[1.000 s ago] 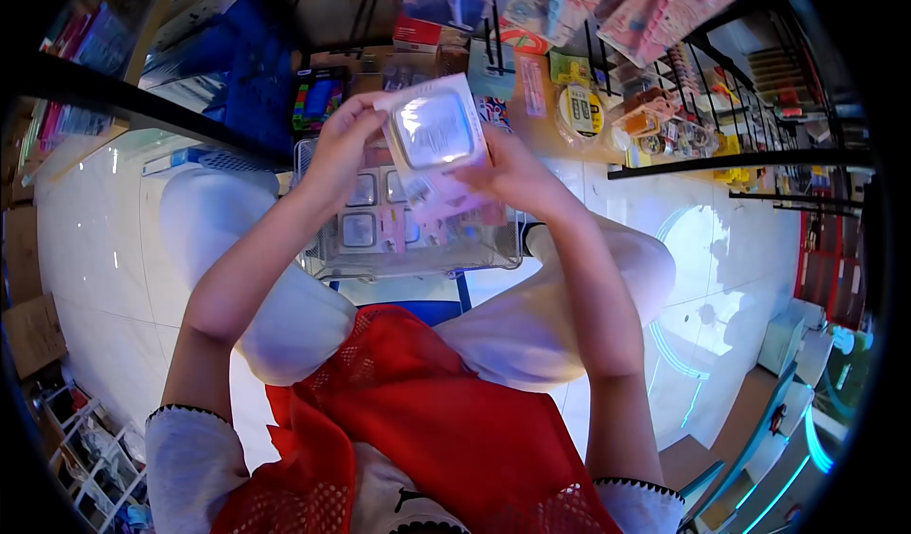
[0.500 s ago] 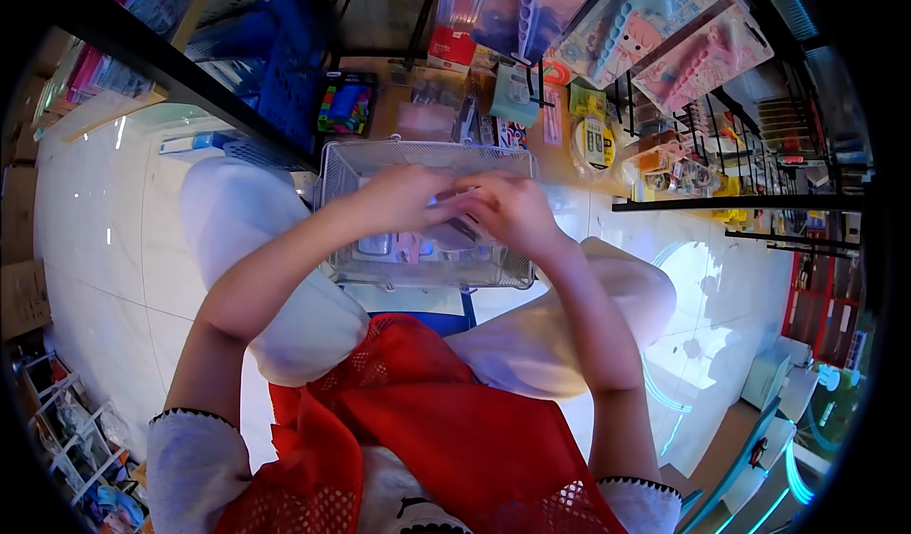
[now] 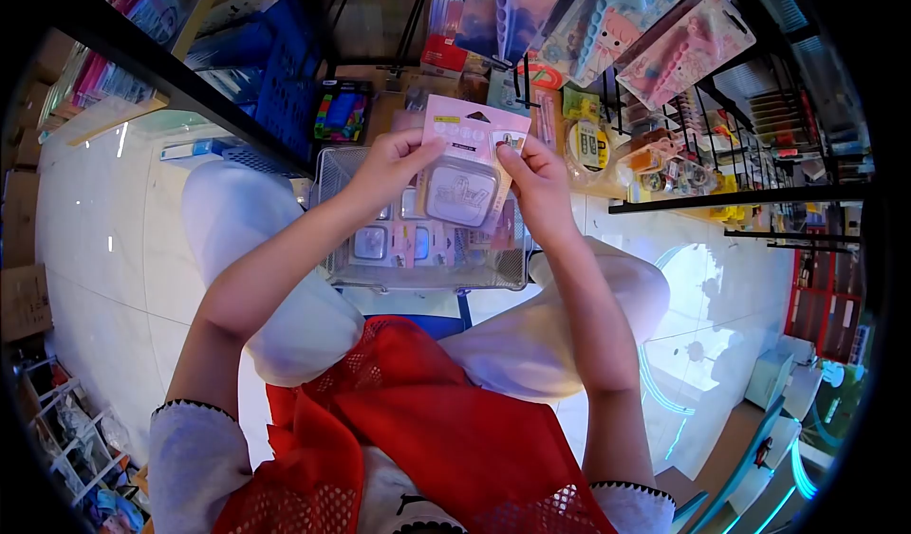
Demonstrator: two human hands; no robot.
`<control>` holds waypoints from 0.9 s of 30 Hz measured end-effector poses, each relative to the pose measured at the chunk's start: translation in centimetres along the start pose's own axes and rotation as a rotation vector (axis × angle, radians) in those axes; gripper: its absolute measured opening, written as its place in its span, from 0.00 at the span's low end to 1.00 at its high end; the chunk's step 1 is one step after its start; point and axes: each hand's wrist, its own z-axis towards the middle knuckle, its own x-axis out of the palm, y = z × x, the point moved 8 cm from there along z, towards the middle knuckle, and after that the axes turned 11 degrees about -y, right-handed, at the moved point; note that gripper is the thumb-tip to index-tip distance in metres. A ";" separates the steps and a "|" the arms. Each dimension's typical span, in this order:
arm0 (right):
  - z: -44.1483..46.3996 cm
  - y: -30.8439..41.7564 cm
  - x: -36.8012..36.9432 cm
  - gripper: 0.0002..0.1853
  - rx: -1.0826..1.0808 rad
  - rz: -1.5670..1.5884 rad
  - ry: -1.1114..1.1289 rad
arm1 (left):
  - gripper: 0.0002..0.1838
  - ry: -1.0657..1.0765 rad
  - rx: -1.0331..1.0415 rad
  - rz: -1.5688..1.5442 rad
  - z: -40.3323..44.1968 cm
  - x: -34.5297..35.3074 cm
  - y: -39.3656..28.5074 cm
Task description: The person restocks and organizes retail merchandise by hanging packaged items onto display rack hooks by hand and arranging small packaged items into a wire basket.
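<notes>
A pink blister package with a square, clear-fronted case is held upright above a wire basket. My left hand pinches its left edge between thumb and fingers. On the opposite side, my right hand grips the card's right edge. Inside the basket lie several similar pink packages with square cases, partly hidden behind the held one.
Carded packages hang from black hooks at the upper right. A shelf behind the basket bears a yellow round item and colourful markers. A blue basket stands at upper left; a black rail runs at right.
The package was tilted at first, then lowered and hidden among my hands over the basket. Now it is raised upright, facing me, with a hand on each side.
</notes>
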 end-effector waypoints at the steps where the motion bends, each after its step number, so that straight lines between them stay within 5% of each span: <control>1: 0.0 -0.4 0.1 0.09 0.029 -0.013 0.003 | 0.14 -0.010 0.009 -0.010 0.1 0.0 0.0; 8: -0.2 -0.2 0.2 0.08 0.013 -0.096 -0.026 | 0.11 -0.049 0.218 0.058 -0.1 0.1 -1.5; 10: -0.1 -0.6 -0.3 0.07 -0.076 -0.387 -0.019 | 0.09 -0.062 0.281 0.147 -0.2 -0.7 -1.5; 14: -2.2 2.0 2.1 0.09 -0.406 -0.450 -0.134 | 0.08 -0.149 0.526 0.325 -1.9 -1.5 -4.3; 21: 1.9 12.9 12.5 0.08 -0.698 -0.343 -0.093 | 0.11 -0.490 0.640 -0.089 -2.2 -7.4 -15.4; 27: 6.2 17.8 19.1 0.08 -0.746 -0.128 -0.107 | 0.12 -0.493 0.782 -0.297 0.4 -12.1 -23.0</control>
